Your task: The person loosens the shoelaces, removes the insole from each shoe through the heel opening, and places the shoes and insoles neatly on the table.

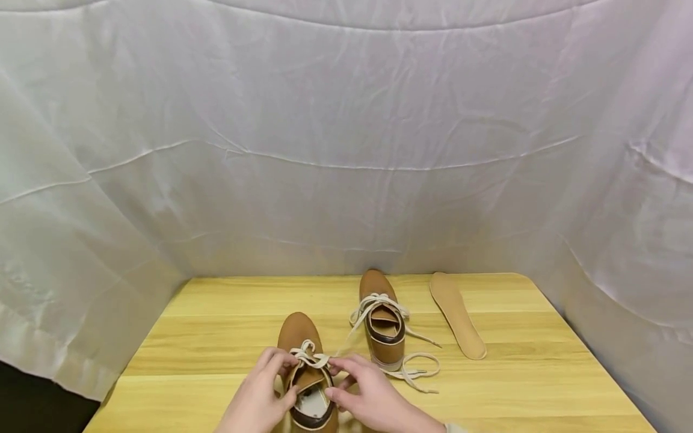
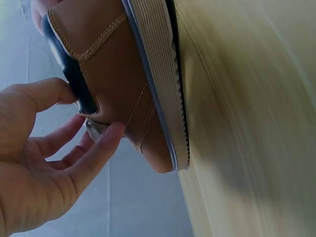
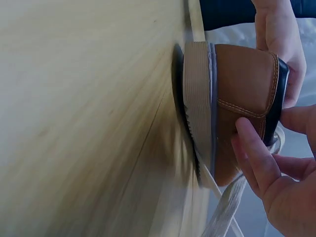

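Note:
A brown leather shoe [image 1: 299, 331] with a dark collar points away from me at the table's near edge. Its pale laces [image 1: 313, 356] cross over the tongue, and a whitish footbed shows inside the opening. On the left side, my left hand [image 1: 258, 390] grips the shoe with its thumb at the collar and a fingertip by the laces. My right hand [image 1: 369, 391] holds the opposite side, thumb on the collar, fingers near the laces. In the right wrist view, the shoe's side [image 3: 242, 79] and ribbed sole are visible, with fingers against the leather.
A matching brown shoe [image 1: 391, 353] stands farther back to the right, its long laces [image 1: 422, 367] loose on the wooden table [image 1: 541, 373]. Right of it lies a flat tan insole [image 1: 459, 317]. Grey cloth [image 1: 346, 198] hangs behind and along both sides of the table.

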{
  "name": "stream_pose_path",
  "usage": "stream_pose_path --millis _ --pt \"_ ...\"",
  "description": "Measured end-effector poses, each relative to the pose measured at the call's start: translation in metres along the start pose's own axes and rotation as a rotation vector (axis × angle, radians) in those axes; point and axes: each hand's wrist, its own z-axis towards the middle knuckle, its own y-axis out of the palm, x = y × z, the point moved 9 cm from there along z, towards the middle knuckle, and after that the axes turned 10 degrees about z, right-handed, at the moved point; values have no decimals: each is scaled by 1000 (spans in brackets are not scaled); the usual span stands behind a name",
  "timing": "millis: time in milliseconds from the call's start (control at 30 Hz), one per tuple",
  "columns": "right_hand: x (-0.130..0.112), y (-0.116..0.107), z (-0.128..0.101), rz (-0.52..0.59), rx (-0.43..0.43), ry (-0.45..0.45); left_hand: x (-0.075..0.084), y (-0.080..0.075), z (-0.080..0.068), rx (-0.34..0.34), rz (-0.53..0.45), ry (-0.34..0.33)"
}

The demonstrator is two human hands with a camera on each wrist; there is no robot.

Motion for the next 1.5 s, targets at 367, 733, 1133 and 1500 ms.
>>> stream_pose_path --millis 367,733,1133,1500 --pt "3 24 44 -26 103 2 -35 -22 18 123 4 -49" --pt "5 40 84 -25 197 -9 -65 -39 41 200 84 -63" --pt "10 51 128 -40 229 -15 -104 -48 69 203 58 -89" --pt "12 60 158 -31 224 -9 -126 -56 84 194 95 -91"
